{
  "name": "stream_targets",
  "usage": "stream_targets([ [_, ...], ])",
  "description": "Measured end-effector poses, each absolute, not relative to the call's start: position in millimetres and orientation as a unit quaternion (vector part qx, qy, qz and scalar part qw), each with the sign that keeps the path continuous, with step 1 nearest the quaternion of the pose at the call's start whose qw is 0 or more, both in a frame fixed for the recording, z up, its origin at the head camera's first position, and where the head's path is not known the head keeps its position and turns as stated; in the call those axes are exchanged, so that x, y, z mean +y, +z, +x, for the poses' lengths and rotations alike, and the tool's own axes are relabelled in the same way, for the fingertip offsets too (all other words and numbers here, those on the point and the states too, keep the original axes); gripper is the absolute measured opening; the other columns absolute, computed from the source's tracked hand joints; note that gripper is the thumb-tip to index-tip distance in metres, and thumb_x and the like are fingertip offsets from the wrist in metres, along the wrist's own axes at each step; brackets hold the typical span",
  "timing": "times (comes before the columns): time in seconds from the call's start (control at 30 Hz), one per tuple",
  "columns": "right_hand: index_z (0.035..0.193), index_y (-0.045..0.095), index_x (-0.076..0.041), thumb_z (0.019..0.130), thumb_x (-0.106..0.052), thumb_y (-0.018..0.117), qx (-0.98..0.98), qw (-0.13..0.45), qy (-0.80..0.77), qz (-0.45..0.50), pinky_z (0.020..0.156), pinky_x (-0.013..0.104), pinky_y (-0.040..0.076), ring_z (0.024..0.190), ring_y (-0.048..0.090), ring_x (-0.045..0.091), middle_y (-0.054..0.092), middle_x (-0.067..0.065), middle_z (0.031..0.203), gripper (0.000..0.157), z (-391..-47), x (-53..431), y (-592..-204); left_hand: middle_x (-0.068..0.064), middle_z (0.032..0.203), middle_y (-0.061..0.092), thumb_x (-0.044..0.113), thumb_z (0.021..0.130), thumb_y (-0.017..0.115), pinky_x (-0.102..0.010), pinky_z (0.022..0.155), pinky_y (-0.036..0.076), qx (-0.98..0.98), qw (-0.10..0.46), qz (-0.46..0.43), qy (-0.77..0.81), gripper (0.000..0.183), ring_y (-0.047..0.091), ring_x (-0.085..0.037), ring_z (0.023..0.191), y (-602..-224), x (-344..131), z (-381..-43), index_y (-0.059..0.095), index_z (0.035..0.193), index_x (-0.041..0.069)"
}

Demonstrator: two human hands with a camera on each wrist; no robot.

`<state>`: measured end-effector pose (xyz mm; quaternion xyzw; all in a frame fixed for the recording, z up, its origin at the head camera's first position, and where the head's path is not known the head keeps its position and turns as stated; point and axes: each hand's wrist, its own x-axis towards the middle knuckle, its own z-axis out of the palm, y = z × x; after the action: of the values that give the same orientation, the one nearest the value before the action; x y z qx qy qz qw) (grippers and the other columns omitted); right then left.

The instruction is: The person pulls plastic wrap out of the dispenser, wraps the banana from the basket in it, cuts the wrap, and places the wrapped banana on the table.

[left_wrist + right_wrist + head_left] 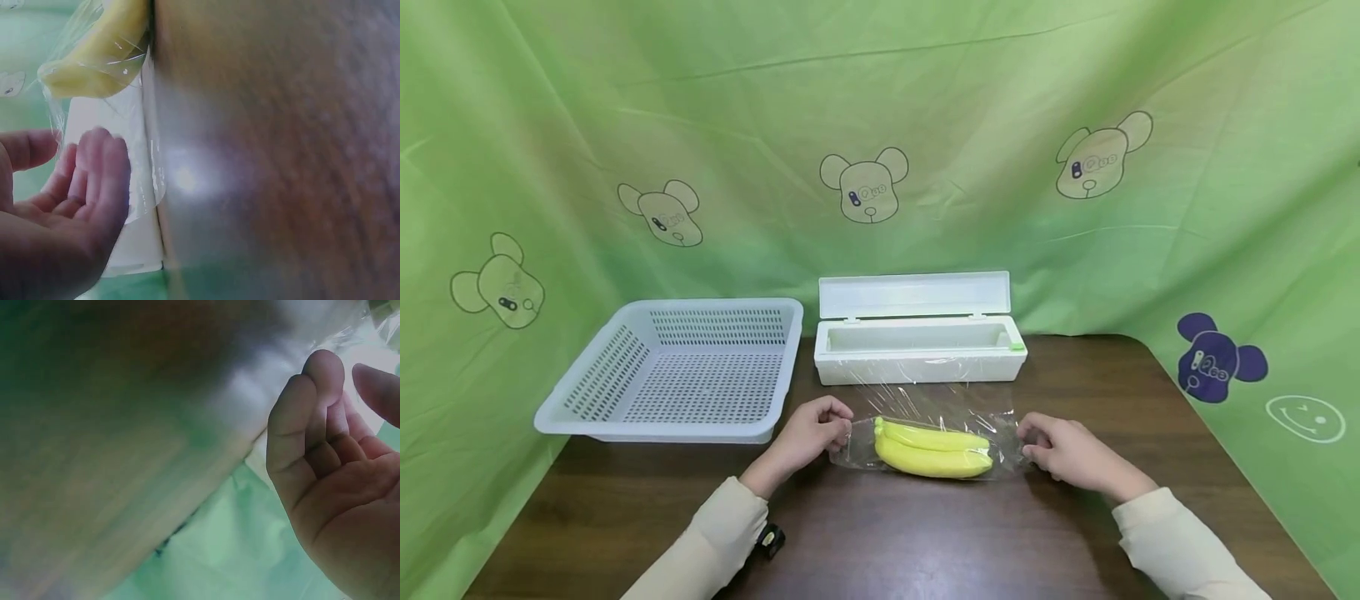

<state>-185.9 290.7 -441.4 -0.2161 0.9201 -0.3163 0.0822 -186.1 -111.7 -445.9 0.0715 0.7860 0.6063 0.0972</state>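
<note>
Two yellow bananas (pixel 932 454) lie side by side on the table under clear plastic wrap (pixel 917 404), which runs out from the front of a white dispenser box (pixel 925 367). My left hand (pixel 812 433) pinches the left edge of the wrap between thumb and fingertips; in the left wrist view the film draws down from the banana tip (pixel 59 81) to the thumb. At the right end of the wrap is my right hand (pixel 1067 450), fingers loosely bent. A gap shows between its thumb (pixel 375 390) and fingers in the right wrist view.
The box's lid (pixel 913 297) stands raised at the back, with a small green piece (pixel 1017 346) at the box's right end. A white plastic basket (pixel 700 429) sits to the left. Green printed cloth (pixel 962 100) surrounds the brown wooden table (pixel 925 542).
</note>
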Motion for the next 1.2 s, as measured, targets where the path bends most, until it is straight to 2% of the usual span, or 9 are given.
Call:
stream_targets([
  [0.23,0.120,0.052,0.009,0.094,-0.005,0.069,0.845,0.186,-0.470,-0.172,0.048,0.036,0.054,0.054,0.058,0.021,0.060,0.011,0.072,0.034,-191,309,-442,-0.012,0.102,0.066,0.000,0.091,0.059,-0.037,0.082,0.054,0.766,0.074,0.039,0.637,0.024,0.061,-0.018,0.088,-443,-114,-188,0.062,0.114,-0.009],
  [0.37,0.122,0.053,0.010,0.094,-0.011,0.072,0.850,0.190,-0.467,-0.151,0.051,0.037,0.055,0.058,0.060,0.023,0.063,0.012,0.075,0.040,-192,317,-441,-0.011,0.106,0.066,-0.002,0.092,0.060,-0.035,0.082,0.051,0.806,-0.002,0.064,0.588,0.018,0.059,-0.019,0.092,-438,-110,-183,0.067,0.109,-0.003],
  [0.53,0.117,0.059,0.006,0.092,-0.017,0.075,0.900,0.146,-0.392,-0.122,0.050,0.036,0.052,0.059,0.058,0.023,0.060,0.006,0.072,0.038,-191,322,-436,-0.005,0.119,0.065,0.009,0.097,0.066,-0.044,0.098,0.048,0.862,-0.065,0.187,0.467,0.022,0.059,-0.022,0.113,-427,-98,-173,0.069,0.118,0.005],
  [0.67,0.110,0.065,-0.001,0.092,-0.017,0.075,0.938,0.057,-0.315,-0.133,0.055,0.035,0.048,0.063,0.058,0.017,0.059,-0.001,0.072,0.026,-185,311,-429,-0.005,0.132,0.059,0.028,0.094,0.073,-0.050,0.109,0.037,0.896,-0.058,0.275,0.343,0.042,0.050,-0.027,0.127,-423,-90,-171,0.065,0.130,0.009],
  [0.77,0.112,0.069,-0.005,0.092,-0.019,0.075,0.944,-0.017,-0.279,-0.178,0.064,0.038,0.051,0.072,0.060,0.014,0.066,-0.003,0.084,0.025,-175,290,-424,-0.007,0.135,0.056,0.033,0.090,0.077,-0.053,0.111,0.033,0.911,-0.043,0.287,0.294,0.048,0.048,-0.030,0.130,-425,-88,-171,0.064,0.130,0.010],
  [0.83,0.120,0.068,-0.006,0.092,-0.022,0.076,0.937,-0.046,-0.264,-0.222,0.074,0.043,0.054,0.084,0.063,0.017,0.070,0.001,0.101,0.034,-168,274,-422,-0.006,0.134,0.056,0.031,0.088,0.080,-0.054,0.110,0.033,0.915,-0.038,0.279,0.287,0.045,0.049,-0.030,0.129,-427,-88,-173,0.066,0.126,0.011],
  [0.97,0.139,0.059,-0.008,0.090,-0.029,0.078,0.923,-0.046,-0.249,-0.289,0.094,0.053,0.050,0.114,0.061,0.030,0.062,0.010,0.134,0.057,-159,249,-428,-0.007,0.130,0.057,0.020,0.087,0.081,-0.052,0.107,0.038,0.909,-0.035,0.266,0.319,0.036,0.051,-0.029,0.126,-432,-90,-175,0.067,0.118,0.009],
  [1.03,0.143,0.055,-0.008,0.089,-0.029,0.079,0.922,-0.037,-0.239,-0.303,0.101,0.056,0.046,0.125,0.056,0.034,0.058,0.011,0.140,0.063,-158,242,-433,-0.008,0.127,0.058,0.015,0.087,0.080,-0.049,0.106,0.040,0.900,-0.024,0.263,0.346,0.033,0.052,-0.028,0.125,-433,-90,-176,0.066,0.116,0.007],
  [1.2,0.142,0.055,-0.004,0.087,-0.027,0.081,0.927,-0.010,-0.240,-0.289,0.099,0.054,0.047,0.120,0.059,0.035,0.062,0.013,0.135,0.065,-161,236,-442,-0.006,0.124,0.058,0.010,0.089,0.078,-0.046,0.106,0.042,0.882,0.010,0.247,0.401,0.028,0.053,-0.026,0.122,-436,-88,-179,0.066,0.114,0.007],
])
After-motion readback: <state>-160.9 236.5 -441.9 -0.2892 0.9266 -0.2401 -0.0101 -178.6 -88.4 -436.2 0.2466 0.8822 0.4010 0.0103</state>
